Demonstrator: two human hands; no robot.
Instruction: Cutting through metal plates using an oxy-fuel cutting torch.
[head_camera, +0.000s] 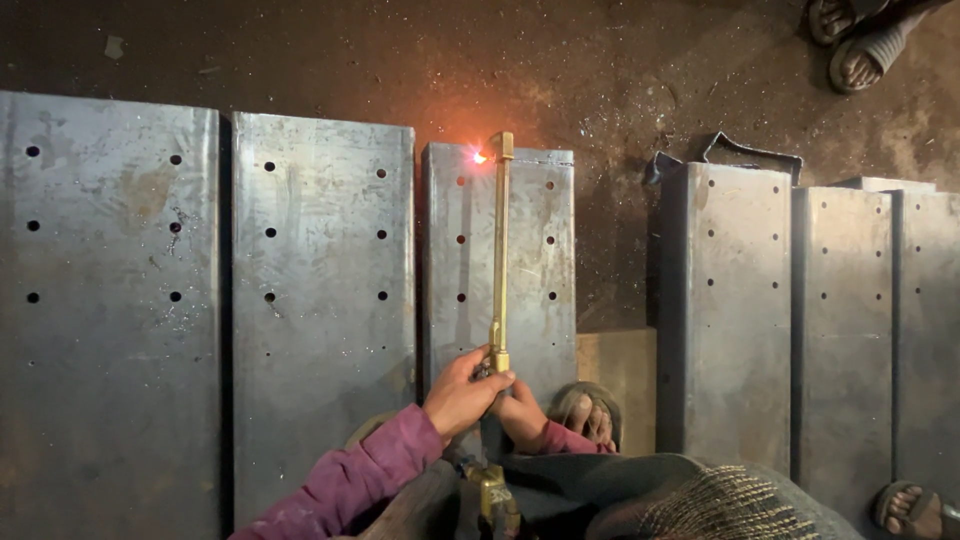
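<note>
1. Single head-worn camera, looking steeply down from above the person's lap.
2. Faces forward over the steel plates (497, 260) toward the dirt floor (600, 80) at the far edge.
3. Close range: hands at near bottom centre, plates spanning left to right.

A: Supporting surface?

B: A dark dirt floor (620, 70), gritty and littered with small debris and pale flecks.

A: What lies directly on it?

B: Six grey steel plates with punched holes, laid lengthwise. Three on the left: a wide plate (105, 300), a second plate (322, 300) just beside it, then a narrower plate (535, 290). Three on the right (725, 310), (843, 320), (928, 330), close together. Between the groups, a tan wooden board (625, 370) on the floor
</note>
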